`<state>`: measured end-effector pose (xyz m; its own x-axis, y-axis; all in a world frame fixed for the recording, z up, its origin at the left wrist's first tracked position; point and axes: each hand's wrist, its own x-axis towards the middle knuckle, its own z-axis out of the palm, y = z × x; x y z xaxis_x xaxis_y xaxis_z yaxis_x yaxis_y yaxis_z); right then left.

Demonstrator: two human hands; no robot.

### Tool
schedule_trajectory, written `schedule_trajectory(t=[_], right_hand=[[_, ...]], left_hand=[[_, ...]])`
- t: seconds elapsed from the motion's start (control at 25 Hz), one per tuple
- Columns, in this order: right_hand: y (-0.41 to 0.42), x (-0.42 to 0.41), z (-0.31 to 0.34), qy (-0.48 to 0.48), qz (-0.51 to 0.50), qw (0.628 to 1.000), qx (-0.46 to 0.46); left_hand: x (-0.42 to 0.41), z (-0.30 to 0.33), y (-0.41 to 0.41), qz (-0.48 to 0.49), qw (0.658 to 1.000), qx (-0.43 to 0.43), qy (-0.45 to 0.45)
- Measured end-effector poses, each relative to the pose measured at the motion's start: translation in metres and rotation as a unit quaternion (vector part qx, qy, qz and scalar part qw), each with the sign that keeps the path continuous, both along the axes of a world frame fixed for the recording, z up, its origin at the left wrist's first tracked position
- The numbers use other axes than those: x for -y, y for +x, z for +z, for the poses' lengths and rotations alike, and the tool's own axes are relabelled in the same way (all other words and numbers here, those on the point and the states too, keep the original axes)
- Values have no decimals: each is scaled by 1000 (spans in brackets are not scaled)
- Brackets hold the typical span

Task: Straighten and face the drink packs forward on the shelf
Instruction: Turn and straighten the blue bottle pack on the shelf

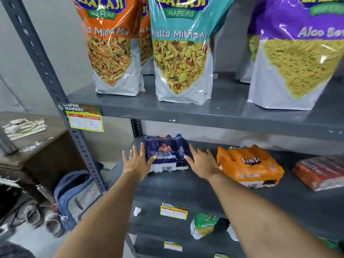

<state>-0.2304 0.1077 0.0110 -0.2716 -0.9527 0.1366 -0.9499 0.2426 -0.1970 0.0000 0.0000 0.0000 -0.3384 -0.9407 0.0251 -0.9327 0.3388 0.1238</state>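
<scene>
We have both hands on the dark blue drink pack (167, 155), which lies flat on the middle shelf (186, 187) near its left end, just inside the grey upright (46, 75). Our left hand (136, 161) presses flat against the pack's left side, fingers spread and pointing toward the back wall, thumb resting on the wrapped top. Our right hand (202, 162) does the same on the right side. Neither hand is closed around anything; both are open palms bracketing the pack between them.

The pack's long axis runs front to back, and its barcoded end faces us, sitting back from the shelf's front edge. It looks nearly square to that edge, perhaps turned slightly. Both hands are about equally near, one to each flank, so we judge that any turn comes from pushing one side while pulling the other.

To the right, just beside our right hand, the orange Fanta pack (249, 166) lies skewed, its near end swung rightward. Further right a red pack (320, 172) lies angled too. We reckon these remain to be straightened.
</scene>
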Motion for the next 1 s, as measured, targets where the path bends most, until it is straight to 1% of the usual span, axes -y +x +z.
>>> schedule_trajectory(t=[0.08, 0.16, 0.24, 0.32, 0.36, 0.4, 0.56, 0.6, 0.64, 0.76, 0.8, 0.84, 0.92, 1.0], right_hand=[[-4, 20, -1, 18, -37, 996, 80], [-4, 35, 2, 56, -68, 982, 170], [-4, 51, 0, 54, -84, 959, 266], [-7, 61, -1, 41, -122, 921, 367], [-8, 65, -2, 42, -140, 899, 412], [-9, 67, -3, 46, -147, 883, 444], [-10, 56, -9, 22, -155, 872, 464], [-10, 50, -10, 9, -156, 875, 459], [-9, 44, -12, -6, -152, 884, 443], [-5, 23, -27, -32, -129, 928, 348], [-4, 17, -32, -39, -119, 939, 321], [-3, 11, -37, -47, -112, 944, 308], [-3, 6, -39, -54, -103, 946, 302], [-7, 7, -34, -32, -89, 947, 307]], left_hand=[[14, -1, -7, 24, 992, -62, 110], [26, -2, -10, 80, 965, -176, 178], [37, 2, -12, 148, 916, -305, 213], [42, 5, -11, 211, 836, -434, 263], [45, 3, -7, 220, 812, -465, 275], [47, 2, -2, 218, 802, -481, 279], [38, -5, 8, 164, 779, -531, 292], [33, -7, 10, 149, 782, -534, 286], [27, -10, 12, 133, 796, -525, 270], [14, -25, 19, 69, 883, -422, 194], [12, -28, 21, 43, 900, -394, 182], [10, -32, 22, 24, 910, -374, 176], [9, -34, 22, 9, 918, -357, 171], [14, -29, 20, 9, 924, -337, 178]])
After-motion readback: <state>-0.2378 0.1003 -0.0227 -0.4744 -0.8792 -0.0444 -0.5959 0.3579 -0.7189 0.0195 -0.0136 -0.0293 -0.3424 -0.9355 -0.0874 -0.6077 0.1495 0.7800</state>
